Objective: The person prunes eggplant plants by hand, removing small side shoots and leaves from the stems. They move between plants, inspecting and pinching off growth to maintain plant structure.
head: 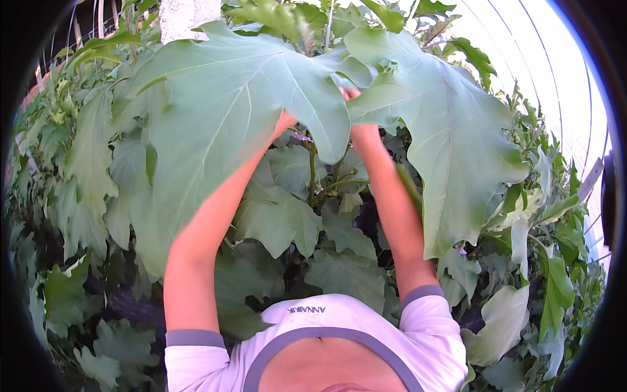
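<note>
Both my arms reach up into a tall eggplant plant, under its broad leaves. My left wrist (285,120) goes behind a large green leaf (230,93), which covers my left hand. My right wrist (365,134) is beside another big lobed leaf (446,117), which hides most of my right hand. Between the two leaves a few fingertips (349,93) show; whose hand they belong to is unclear. What either hand holds is hidden. Below my hands are a green stem (312,171) and a purple flower (301,137).
Dense eggplant foliage (78,166) surrounds me on both sides. A whitish post (190,19) stands at the top left. Thin lines (526,44) cross the bright background at the right. Lower leaves (348,274) hang close to my chest.
</note>
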A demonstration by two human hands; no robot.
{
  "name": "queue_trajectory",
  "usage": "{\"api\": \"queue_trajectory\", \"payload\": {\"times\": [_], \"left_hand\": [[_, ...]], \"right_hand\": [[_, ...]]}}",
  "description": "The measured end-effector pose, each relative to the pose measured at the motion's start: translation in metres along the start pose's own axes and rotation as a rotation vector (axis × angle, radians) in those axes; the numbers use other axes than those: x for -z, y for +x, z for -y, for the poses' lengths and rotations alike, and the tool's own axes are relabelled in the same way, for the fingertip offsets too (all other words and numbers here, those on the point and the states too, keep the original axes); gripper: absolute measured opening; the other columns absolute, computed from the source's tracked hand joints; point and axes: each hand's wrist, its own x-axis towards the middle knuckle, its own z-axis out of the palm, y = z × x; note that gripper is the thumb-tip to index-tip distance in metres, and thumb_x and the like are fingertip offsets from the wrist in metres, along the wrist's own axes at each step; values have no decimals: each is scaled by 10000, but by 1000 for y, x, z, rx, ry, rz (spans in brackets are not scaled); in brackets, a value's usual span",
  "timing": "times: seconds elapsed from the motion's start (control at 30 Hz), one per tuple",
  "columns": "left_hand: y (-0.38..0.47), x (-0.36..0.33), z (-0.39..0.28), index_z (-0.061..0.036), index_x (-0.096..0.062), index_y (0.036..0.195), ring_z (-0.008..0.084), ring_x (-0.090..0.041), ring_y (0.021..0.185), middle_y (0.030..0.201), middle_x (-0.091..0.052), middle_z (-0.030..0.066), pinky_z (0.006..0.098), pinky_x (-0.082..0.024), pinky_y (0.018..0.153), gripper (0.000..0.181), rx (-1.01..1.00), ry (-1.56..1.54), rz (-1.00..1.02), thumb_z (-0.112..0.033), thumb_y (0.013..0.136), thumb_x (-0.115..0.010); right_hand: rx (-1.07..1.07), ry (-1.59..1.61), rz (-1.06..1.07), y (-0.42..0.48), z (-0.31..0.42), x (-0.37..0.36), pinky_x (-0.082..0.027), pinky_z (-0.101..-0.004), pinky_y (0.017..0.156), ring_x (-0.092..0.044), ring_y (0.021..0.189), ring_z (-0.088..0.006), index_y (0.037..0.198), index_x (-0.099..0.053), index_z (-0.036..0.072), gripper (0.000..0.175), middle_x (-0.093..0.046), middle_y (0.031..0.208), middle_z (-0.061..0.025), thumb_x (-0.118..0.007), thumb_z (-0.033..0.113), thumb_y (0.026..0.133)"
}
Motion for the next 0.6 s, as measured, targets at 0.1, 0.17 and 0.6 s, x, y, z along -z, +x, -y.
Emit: {"api": "queue_trajectory", "payload": {"times": [0.1, 0.17, 0.6], "left_hand": [[2, -1, 10, -3, -560, 1112, 126, -603, 782, 915, -645, 69, 263, -489, 689, 299, -54, -124, 59, -138, 857, -640], [0, -5, 11, -3, -564, 1101, 115, -597, 762, 912, -641, 57, 249, -484, 675, 287, -87, -220, 62, -134, 857, -639], [-58, -24, -87, -31, -619, 1003, 113, -584, 786, 875, -652, 38, 272, -491, 698, 223, 128, 0, -51, -30, 792, -693]], "right_hand": [[-105, 250, 251, 23, -7, 20, -451, -343, 726, -553, 822, -233, 859, -622, 0, 90, -583, 909, -119, -635, 33, 776], [-172, 366, 392, 25, -14, 33, -456, -330, 710, -559, 800, -222, 868, -622, -6, 95, -590, 893, -116, -633, 38, 785], [-273, 560, 633, 44, -17, 30, -490, -243, 607, -598, 660, -148, 927, -624, -41, 141, -639, 792, -98, -620, 69, 839]]}}
